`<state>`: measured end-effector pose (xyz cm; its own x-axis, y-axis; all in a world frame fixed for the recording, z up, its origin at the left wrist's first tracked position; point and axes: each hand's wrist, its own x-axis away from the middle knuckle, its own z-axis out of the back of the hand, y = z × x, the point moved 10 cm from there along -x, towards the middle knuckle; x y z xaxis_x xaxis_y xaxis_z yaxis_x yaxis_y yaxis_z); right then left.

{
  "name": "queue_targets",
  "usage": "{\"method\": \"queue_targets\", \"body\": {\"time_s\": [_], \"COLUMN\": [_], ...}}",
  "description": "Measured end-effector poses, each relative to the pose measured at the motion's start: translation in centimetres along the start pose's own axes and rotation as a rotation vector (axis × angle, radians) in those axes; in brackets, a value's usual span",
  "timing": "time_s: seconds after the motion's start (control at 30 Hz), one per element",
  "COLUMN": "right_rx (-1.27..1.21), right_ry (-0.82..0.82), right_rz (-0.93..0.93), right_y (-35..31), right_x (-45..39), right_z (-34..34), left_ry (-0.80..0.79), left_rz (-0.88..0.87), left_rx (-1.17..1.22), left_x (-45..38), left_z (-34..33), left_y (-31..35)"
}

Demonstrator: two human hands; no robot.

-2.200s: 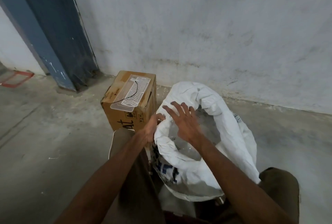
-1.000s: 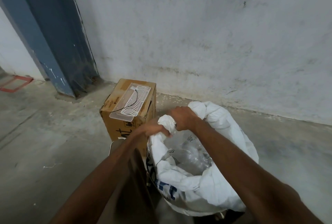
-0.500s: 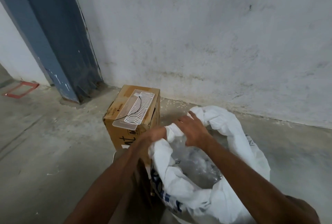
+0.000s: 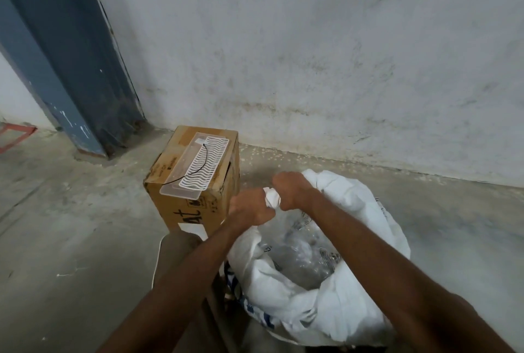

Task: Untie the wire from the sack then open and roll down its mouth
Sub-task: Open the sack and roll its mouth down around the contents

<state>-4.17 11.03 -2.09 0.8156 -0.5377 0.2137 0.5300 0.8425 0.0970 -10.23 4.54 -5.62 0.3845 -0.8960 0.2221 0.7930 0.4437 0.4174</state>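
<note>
Left hand: the left hand [image 4: 249, 206] is curled into a fist round the far rim of the sack [image 4: 354, 290], gripping a bunched wad of the white cloth.
Right hand: the right hand [image 4: 292, 191] is also curled tight on that same wad, just beside the left, with the knot of cloth showing between the two fists.
Hidden: the fingertips of both hands are tucked under the cloth and cannot be seen; the sack's base is cut off by the bottom edge of the view and by the forearms.
Sack: it stands upright on the floor, its long axis vertical and its mouth open upward toward the camera; the rim is rumpled and thick all round.
Inside the sack: clear plastic [image 4: 297, 256], blurred, so its form is hard to tell.
Box: a cardboard box [image 4: 184, 211] stands just left of the sack, close to it, with a clear tray [image 4: 195, 165] on top.
Wire: a thin black wire [image 4: 200, 167] lies curved across the tray, apart from the sack.
Room: bare floor [image 4: 71, 225] spreads left of the box; the wall [image 4: 312, 55] runs behind the sack, with a strip of floor between.
Far left of the box: a blue pillar [image 4: 71, 69] meets the floor.
</note>
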Motion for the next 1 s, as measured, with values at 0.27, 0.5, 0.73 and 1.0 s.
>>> {"method": "queue_targets", "body": {"time_s": [0.27, 0.5, 0.73, 1.0], "right_rx": [0.16, -0.167, 0.244, -0.195], "right_ry": [0.194, 0.045, 0.092, 0.133], "right_rz": [-0.12, -0.249, -0.179, -0.36], "right_y": [3.9, 6.1, 7.8, 11.7], "right_x": [2.2, 0.8, 2.8, 4.6], "right_z": [-1.8, 0.4, -0.3, -0.7], "left_ry": [-0.389, 0.202, -0.056, 0.181], "left_rz": [0.013, -0.235, -0.077, -0.278], "left_rx": [0.126, -0.239, -0.048, -0.284], "left_x": [-2.1, -2.3, -4.5, -3.5], "left_z": [-1.5, 0.3, 1.2, 2.5], "left_y": [-2.5, 3.7, 2.6, 6.2]}}
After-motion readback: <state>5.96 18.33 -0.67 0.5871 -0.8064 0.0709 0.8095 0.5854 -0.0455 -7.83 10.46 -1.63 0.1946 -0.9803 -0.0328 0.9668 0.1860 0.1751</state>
